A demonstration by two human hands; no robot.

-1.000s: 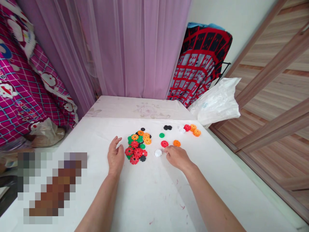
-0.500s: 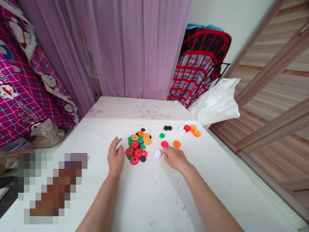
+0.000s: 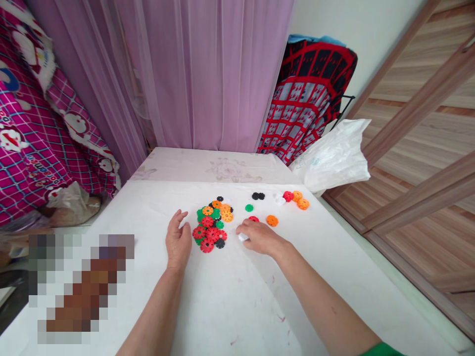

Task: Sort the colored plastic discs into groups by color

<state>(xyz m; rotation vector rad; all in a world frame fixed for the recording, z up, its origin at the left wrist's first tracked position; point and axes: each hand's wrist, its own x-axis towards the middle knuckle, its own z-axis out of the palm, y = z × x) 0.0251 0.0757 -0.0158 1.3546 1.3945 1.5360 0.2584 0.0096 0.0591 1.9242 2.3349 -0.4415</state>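
My right hand (image 3: 261,238) is over a white disc (image 3: 243,237), thumb and fingers closed around it, covering part of it. Just behind that hand a red disc (image 3: 254,218) is partly hidden. My left hand (image 3: 178,242) rests on its edge, fingers apart and holding nothing, left of a pile of red, green, orange and black notched discs (image 3: 212,234). An orange disc (image 3: 272,220) lies right of the red one. A green disc (image 3: 249,208) and two black discs (image 3: 258,196) are farther back.
At the table's back right lie white discs (image 3: 280,199), a red disc (image 3: 288,197) and orange discs (image 3: 303,203). A white plastic bag (image 3: 334,155) stands beyond them. The white tablecloth (image 3: 222,306) has small reddish marks. Purple curtains (image 3: 208,74) hang behind.
My right hand has moved slightly left, from beside the white disc to over it, and its fingers have closed around it. My left hand has hardly moved.
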